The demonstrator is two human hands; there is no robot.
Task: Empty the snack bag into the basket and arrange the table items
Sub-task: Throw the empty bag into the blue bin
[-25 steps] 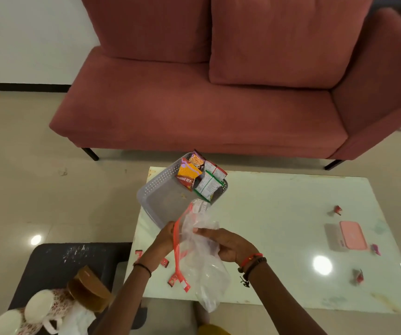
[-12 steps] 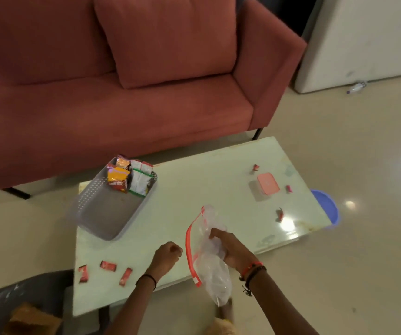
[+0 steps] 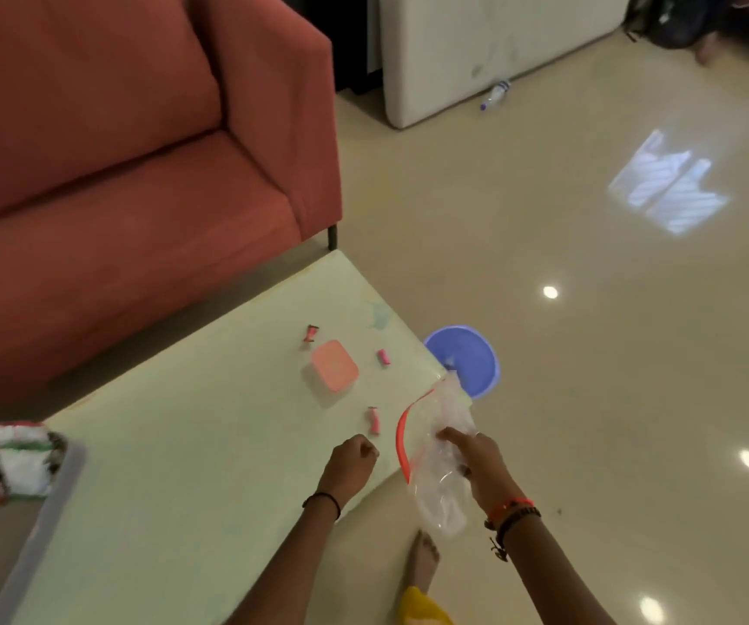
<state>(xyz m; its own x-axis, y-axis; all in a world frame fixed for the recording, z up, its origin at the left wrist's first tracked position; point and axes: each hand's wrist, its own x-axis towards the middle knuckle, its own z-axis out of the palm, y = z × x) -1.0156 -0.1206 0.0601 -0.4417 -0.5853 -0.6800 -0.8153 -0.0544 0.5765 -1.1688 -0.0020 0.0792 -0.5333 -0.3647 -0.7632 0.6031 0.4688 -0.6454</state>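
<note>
My right hand [image 3: 476, 462] grips a clear, empty snack bag [image 3: 435, 466] with a red zip strip, held over the table's near right edge. Just left of it, my left hand [image 3: 351, 462] is closed in a fist with nothing visible in it, above the pale green table [image 3: 192, 444]. The grey basket [image 3: 43, 525] sits at the far left, mostly cut off, with snack packets [image 3: 7, 462] in it. A pink lidded box [image 3: 334, 365] lies on the table, and three small pink candies [image 3: 373, 419] are scattered around it.
A red sofa [image 3: 138, 173] stands behind the table. On the floor past the table's right corner lies a blue round lid or bowl [image 3: 469, 360]. My bare foot [image 3: 424, 561] stands by the near edge. A white panel leans at the back with a bottle [image 3: 494, 94] beside it.
The view has swung right, pushing the basket to the left edge. My left hand let go of the bag and closed. My right hand carried the bag toward the table's right end.
</note>
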